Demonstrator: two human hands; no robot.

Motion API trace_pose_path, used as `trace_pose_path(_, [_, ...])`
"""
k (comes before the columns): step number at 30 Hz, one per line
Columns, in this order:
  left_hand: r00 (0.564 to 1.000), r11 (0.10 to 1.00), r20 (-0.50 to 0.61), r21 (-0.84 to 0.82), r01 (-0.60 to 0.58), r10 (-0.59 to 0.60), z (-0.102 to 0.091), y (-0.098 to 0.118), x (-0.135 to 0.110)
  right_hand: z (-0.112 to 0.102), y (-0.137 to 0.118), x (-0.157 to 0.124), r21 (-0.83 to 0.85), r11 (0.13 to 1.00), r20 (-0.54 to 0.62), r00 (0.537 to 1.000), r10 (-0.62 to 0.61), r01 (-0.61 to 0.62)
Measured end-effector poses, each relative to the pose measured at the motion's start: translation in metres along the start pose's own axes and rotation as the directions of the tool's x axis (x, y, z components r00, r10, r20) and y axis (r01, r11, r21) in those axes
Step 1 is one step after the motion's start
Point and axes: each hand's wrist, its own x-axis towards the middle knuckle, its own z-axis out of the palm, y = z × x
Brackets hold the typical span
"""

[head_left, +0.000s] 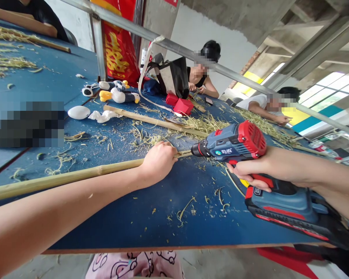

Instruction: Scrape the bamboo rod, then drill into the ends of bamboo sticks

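Observation:
My left hand [159, 161] is wrapped round a bamboo pole [75, 176] near its right end, and the pole runs off to the left edge of the view. In my right hand [261, 166] is a blue, black and red cordless drill [232, 143], gripped by its handle with a finger at the trigger. The drill's chuck points left, close to the pole's end just beyond my left fist. Whether the bit is inside the bamboo I cannot make out.
Another bamboo pole [151, 118] lies behind, amid shavings [209, 124]. Crocheted ducks [119, 95], a white egg-shaped object [78, 112], red boxes [183, 106] and a bag [173, 77] stand farther back. A metal rail [174, 45] crosses the view. Other people sit around the blue table [119, 224].

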Motion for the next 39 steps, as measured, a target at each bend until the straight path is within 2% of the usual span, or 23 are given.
trace_pose_path(16, [1.0, 1.0, 0.014, 0.009, 0.014, -0.014, 0.0008, 0.0005, 0.0005, -0.0003, 0.0031, 0.0049, -0.051, 0.999, -0.008, 1.0, 0.002, -0.002])
trace_pose_path(29, [1.0, 1.0, 0.004, 0.005, 0.007, -0.007, 0.0011, 0.0003, 0.0006, -0.0015, 0.0023, 0.0048, -0.029, 1.0, 0.004, 1.0, 0.0, 0.0])
trace_pose_path(39, [1.0, 1.0, 0.004, 0.022, -0.001, 0.001, 0.0022, -0.0012, 0.001, -0.0015, 0.0047, 0.0055, 0.068, 0.997, 0.022, 0.999, 0.029, -0.03])
